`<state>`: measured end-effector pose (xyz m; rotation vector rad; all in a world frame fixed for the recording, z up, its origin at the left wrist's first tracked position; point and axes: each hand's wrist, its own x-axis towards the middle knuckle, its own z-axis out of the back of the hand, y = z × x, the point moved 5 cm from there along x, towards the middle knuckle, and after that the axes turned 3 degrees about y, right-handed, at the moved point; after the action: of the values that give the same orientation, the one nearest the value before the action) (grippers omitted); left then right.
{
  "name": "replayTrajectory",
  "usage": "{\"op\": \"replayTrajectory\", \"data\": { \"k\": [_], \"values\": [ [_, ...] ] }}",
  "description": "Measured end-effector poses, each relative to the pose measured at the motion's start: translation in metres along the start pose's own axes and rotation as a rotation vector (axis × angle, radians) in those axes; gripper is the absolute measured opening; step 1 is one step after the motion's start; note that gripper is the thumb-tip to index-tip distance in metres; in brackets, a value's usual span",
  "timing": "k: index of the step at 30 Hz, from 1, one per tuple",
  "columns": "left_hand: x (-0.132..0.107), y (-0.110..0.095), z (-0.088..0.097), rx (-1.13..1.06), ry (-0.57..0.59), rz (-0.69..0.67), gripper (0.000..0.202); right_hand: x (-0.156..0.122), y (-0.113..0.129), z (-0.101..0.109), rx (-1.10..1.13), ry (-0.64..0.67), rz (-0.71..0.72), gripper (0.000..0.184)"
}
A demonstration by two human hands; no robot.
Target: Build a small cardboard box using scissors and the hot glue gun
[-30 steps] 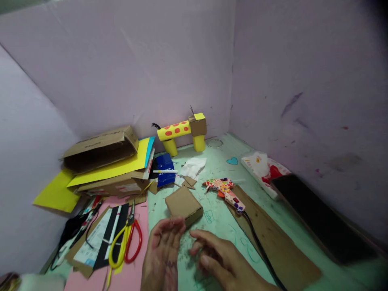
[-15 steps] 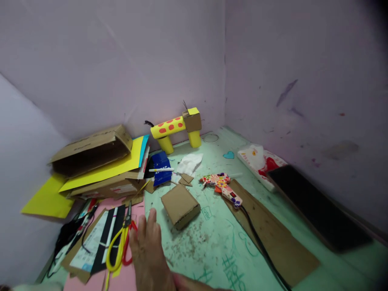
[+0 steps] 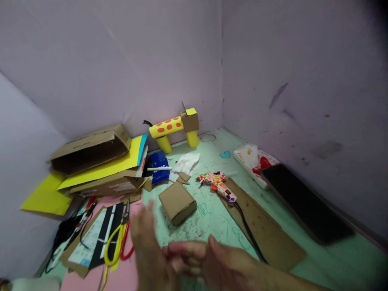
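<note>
My left hand (image 3: 148,246) is raised at the lower middle, its fingers stretched upward and blurred by motion. Beside it, my right hand (image 3: 209,258) points its fingers at the left palm, thumb apart; neither hand shows anything in it. Just beyond them a small square cardboard box (image 3: 177,200) rests on the green table (image 3: 194,232). Scissors (image 3: 119,234) with yellow and red handles lie left of my left hand. Farther right is a flower-patterned glue gun (image 3: 220,186) with a black cord.
A yellow giraffe-like model (image 3: 169,127) with red spots stands by the back wall. On the left are an open cardboard box (image 3: 91,147) and yellow paper (image 3: 48,196). A cardboard strip (image 3: 266,230), a black slab-like object (image 3: 306,204) and a white-red packet (image 3: 254,161) lie right.
My right hand has come up from the bottom edge into view, fingers towards my left hand. The left hand is still raised. The view has shifted slightly; the objects look unmoved.
</note>
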<state>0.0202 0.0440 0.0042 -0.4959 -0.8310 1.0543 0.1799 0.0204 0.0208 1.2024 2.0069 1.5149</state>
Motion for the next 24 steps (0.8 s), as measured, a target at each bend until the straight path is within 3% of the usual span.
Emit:
{"op": "replayTrajectory", "data": {
  "k": [2,6,8,10,13,16,20,24],
  "values": [
    [0.026,0.008,0.015,0.06,-0.077,0.051,0.094,-0.009,0.018,0.015,-0.016,-0.058,-0.044,0.074],
    [0.046,0.028,0.005,0.005,0.073,0.255,0.109,-0.014,0.048,0.06,-0.636,-0.425,-0.204,0.092],
    [0.047,0.033,-0.006,-0.066,0.118,0.298,0.111,0.0,0.05,0.076,-0.867,-0.426,-0.283,0.105],
    [0.049,0.036,-0.015,-0.131,0.121,0.299,0.114,0.019,0.042,0.09,-0.957,-0.342,-0.342,0.115],
    [0.053,0.036,-0.024,-0.26,0.123,0.275,0.118,0.045,0.026,0.099,-0.956,-0.19,-0.283,0.122],
    [0.054,0.036,-0.027,-0.435,0.136,0.276,0.118,0.053,0.009,0.098,-0.922,-0.129,-0.23,0.123],
    [0.048,0.03,-0.02,-0.716,0.132,0.252,0.116,0.046,0.004,0.083,-0.696,-0.138,-0.02,0.108],
    [0.044,0.025,-0.019,-0.843,0.191,0.308,0.122,0.039,-0.004,0.079,-0.492,-0.221,-0.039,0.114]
  ]
}}
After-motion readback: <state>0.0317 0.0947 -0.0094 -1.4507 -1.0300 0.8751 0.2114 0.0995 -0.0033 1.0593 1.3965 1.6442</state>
